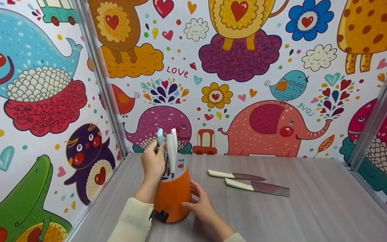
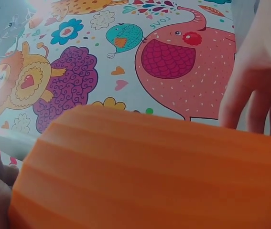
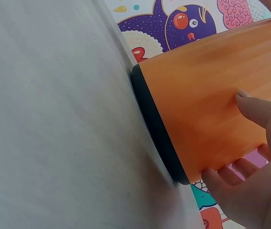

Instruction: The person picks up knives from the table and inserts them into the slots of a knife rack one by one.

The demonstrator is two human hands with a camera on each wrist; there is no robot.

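Observation:
An orange knife block (image 1: 172, 200) stands upright on the table, with white-handled knives (image 1: 171, 151) in its top. My left hand (image 1: 153, 163) is at the left of these handles and grips a knife by its pale blue-looking handle (image 1: 160, 134); the blade is hidden behind the hand and the other handles. Low on the block's right side, my right hand (image 1: 203, 203) holds it between thumb and fingers. The right wrist view shows that thumb (image 3: 254, 107) on the orange wall, just above the black base (image 3: 157, 129).
Right of the block lie a narrow-bladed knife (image 1: 237, 175) and a broad, square-ended cleaver (image 1: 257, 187), handles toward the block. Patterned walls with cartoon animals enclose the grey wood-look table (image 1: 301, 222) at the back and sides, with metal posts (image 1: 102, 77) at the corners.

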